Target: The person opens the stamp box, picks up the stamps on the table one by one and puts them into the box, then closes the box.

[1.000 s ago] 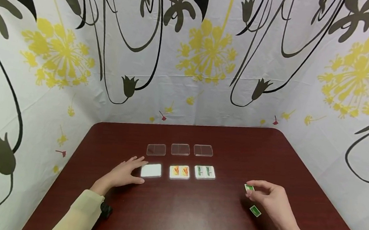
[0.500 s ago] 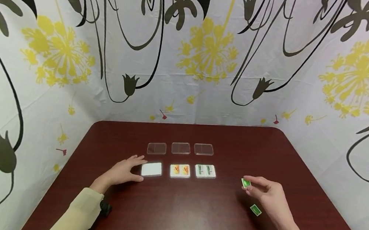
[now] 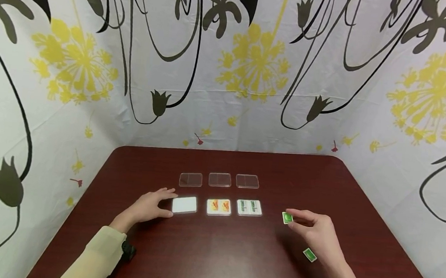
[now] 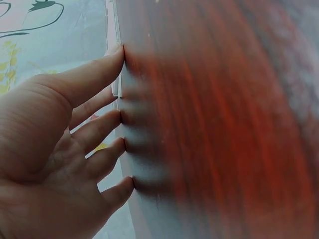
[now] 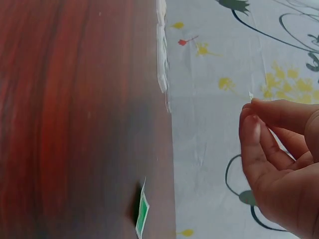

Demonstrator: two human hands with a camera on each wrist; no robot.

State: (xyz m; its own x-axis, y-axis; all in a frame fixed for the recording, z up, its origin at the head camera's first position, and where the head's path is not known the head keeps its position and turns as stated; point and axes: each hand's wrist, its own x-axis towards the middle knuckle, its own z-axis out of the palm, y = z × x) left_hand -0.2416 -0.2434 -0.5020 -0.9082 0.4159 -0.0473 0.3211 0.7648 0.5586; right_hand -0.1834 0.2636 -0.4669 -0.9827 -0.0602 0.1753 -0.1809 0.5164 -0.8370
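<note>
My right hand (image 3: 312, 230) pinches a small green card with a white border (image 3: 287, 218) between thumb and fingertips, raised above the table to the right of the cases. A second green card (image 3: 310, 255) lies on the table below that hand. My left hand (image 3: 145, 207) rests on the table with fingers spread, thumb and index finger at the left corners of a shallow clear case (image 3: 184, 204) with a plain white inside. In the left wrist view, the fingertips (image 4: 121, 117) meet the tabletop. In the right wrist view, the pinched card shows only as a thin sliver (image 5: 251, 95).
To the right of the white case lie a case with two orange pictures (image 3: 218, 207) and one with two green pictures (image 3: 249, 208). Three clear empty lids or trays (image 3: 219, 179) form a row behind. Patterned cloth (image 3: 244, 127) hangs around the dark red table (image 3: 231, 265).
My right hand has moved left with the pinched card, away from the card on the table. The left hand stays in place at the white case.
</note>
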